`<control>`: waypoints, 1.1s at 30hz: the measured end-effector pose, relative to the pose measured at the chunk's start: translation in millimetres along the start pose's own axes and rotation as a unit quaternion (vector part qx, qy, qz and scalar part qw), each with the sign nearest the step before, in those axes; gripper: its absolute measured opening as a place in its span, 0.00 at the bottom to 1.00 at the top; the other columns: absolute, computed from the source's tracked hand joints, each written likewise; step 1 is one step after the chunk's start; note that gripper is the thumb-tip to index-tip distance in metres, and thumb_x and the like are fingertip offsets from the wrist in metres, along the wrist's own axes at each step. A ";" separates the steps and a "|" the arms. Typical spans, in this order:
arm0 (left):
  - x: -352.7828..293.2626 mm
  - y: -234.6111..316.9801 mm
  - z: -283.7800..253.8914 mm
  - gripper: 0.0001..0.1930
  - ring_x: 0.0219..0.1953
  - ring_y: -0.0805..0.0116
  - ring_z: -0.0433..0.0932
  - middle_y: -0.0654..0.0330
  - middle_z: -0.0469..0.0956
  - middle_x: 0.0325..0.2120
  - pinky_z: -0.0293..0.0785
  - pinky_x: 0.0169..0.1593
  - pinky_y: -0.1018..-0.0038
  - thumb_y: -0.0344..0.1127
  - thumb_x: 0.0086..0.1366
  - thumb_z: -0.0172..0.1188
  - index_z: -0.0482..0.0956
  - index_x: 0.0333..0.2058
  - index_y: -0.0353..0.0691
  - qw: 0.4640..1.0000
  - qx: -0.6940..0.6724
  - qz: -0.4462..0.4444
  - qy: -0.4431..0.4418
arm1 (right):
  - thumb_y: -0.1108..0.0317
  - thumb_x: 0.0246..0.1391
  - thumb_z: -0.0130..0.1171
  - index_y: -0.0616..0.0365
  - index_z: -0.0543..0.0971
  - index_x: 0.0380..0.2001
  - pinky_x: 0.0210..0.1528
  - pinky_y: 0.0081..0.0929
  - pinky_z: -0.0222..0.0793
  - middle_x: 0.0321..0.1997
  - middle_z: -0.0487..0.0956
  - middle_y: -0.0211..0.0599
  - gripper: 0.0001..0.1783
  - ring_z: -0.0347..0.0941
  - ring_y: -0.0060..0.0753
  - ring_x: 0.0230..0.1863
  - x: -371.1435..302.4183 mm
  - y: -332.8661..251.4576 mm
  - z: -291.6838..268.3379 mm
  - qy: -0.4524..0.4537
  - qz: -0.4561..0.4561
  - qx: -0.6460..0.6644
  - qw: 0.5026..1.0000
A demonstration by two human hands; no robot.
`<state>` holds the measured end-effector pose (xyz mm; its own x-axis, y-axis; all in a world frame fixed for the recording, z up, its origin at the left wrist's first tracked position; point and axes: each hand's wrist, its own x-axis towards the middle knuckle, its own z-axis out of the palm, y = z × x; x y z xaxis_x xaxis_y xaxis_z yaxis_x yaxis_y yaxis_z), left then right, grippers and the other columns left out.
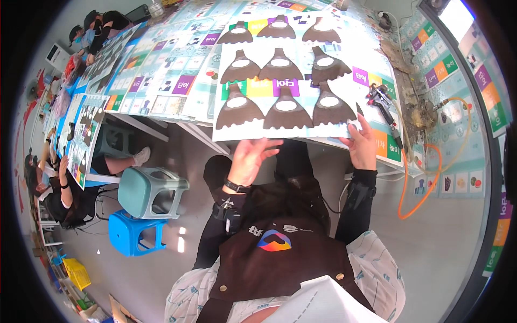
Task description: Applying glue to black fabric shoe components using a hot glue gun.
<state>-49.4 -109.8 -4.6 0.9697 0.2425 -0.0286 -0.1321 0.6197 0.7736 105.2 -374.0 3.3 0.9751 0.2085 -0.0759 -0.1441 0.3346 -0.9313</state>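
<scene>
Several dark brown fan-shaped pieces (279, 65) with scalloped edges and white ovals lie in three rows on a white sheet (221, 133) at the table's near edge. My left hand (249, 163) is just below the sheet's near edge, fingers spread and nothing visible in them. At the sheet's near right corner is my right hand (362, 144), its thumb and forefinger apart beside the nearest right piece (329, 114). Whether its fingertips touch the sheet is unclear. To the right of that hand a spray gun (383, 105) lies on the table, joined to an orange hose (417, 214).
A printed cover (156, 70) spreads over the long table. Teal (141, 192) and blue (134, 234) plastic stools stand to my left. Beyond them a person (59, 199) sits by another board of dark pieces (86, 137). Others (105, 27) lean over the far left end.
</scene>
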 end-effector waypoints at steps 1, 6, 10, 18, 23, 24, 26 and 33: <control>5.2 -2.2 3.5 0.14 0.49 0.53 0.79 0.51 0.76 0.47 0.78 0.49 0.66 0.32 0.71 0.53 0.69 0.51 0.32 1.000 0.012 -0.007 -0.019 | 0.77 0.60 0.55 0.59 0.64 0.63 0.36 0.24 0.83 0.39 0.77 0.33 0.28 0.77 0.24 0.38 -4.5 -0.1 9.7 0.000 -0.001 -0.003 1.000; 3.7 8.6 -13.0 0.12 0.47 0.51 0.80 0.51 0.77 0.46 0.79 0.51 0.57 0.27 0.70 0.50 0.71 0.50 0.36 0.995 -0.051 0.050 0.066 | 0.76 0.62 0.52 0.63 0.60 0.65 0.36 0.28 0.83 0.40 0.78 0.39 0.29 0.79 0.31 0.39 -26.0 10.1 80.6 -0.044 0.002 0.042 0.998; -19.2 40.7 -59.4 0.16 0.49 0.54 0.79 0.55 0.76 0.48 0.79 0.53 0.58 0.23 0.67 0.52 0.69 0.54 0.39 0.988 -0.033 0.114 0.101 | 0.76 0.63 0.51 0.66 0.58 0.65 0.36 0.30 0.84 0.44 0.77 0.42 0.28 0.80 0.33 0.38 -36.5 35.4 135.3 -0.097 0.024 0.068 0.993; -80.7 100.3 -119.7 0.17 0.48 0.62 0.80 0.56 0.78 0.47 0.79 0.52 0.66 0.22 0.68 0.50 0.69 0.54 0.38 0.952 0.073 0.212 0.207 | 0.69 0.67 0.46 0.59 0.51 0.68 0.34 0.26 0.81 0.49 0.74 0.42 0.30 0.80 0.36 0.41 -50.8 47.4 205.3 -0.301 0.137 0.097 0.939; -94.9 108.2 -154.0 0.16 0.47 0.63 0.80 0.56 0.78 0.47 0.79 0.52 0.65 0.22 0.67 0.51 0.71 0.53 0.37 0.947 0.008 0.272 0.172 | 0.64 0.66 0.50 0.60 0.59 0.65 0.37 0.26 0.78 0.48 0.75 0.42 0.28 0.79 0.34 0.42 -41.3 45.7 196.1 -0.363 0.138 0.034 0.921; -99.1 108.6 -159.6 0.16 0.47 0.63 0.80 0.56 0.78 0.47 0.79 0.52 0.65 0.22 0.67 0.51 0.71 0.53 0.37 0.944 0.007 0.278 0.178 | 0.65 0.66 0.50 0.60 0.61 0.64 0.37 0.26 0.78 0.48 0.76 0.43 0.26 0.79 0.34 0.42 -36.5 46.8 184.7 -0.356 0.129 0.016 0.925; -105.6 110.4 -178.8 0.16 0.46 0.63 0.80 0.56 0.78 0.47 0.79 0.52 0.67 0.22 0.67 0.51 0.71 0.52 0.36 0.920 0.018 0.304 0.248 | 0.67 0.65 0.51 0.61 0.64 0.61 0.37 0.25 0.77 0.46 0.77 0.41 0.23 0.79 0.32 0.42 -28.8 55.5 176.1 -0.349 0.121 -0.011 0.929; -135.2 179.0 -151.0 0.13 0.50 0.61 0.78 0.53 0.79 0.46 0.75 0.57 0.65 0.21 0.66 0.51 0.74 0.48 0.33 0.903 0.067 0.335 0.260 | 0.76 0.59 0.52 0.58 0.76 0.46 0.33 0.20 0.72 0.37 0.80 0.30 0.12 0.75 0.20 0.39 -8.1 56.7 143.5 -0.154 -0.128 -0.222 0.954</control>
<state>-235.2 81.1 42.2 0.4489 0.8690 0.2081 -0.5943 0.1165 0.7957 64.9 -224.8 2.2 0.8630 0.4555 0.2185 0.2443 0.0024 -0.9697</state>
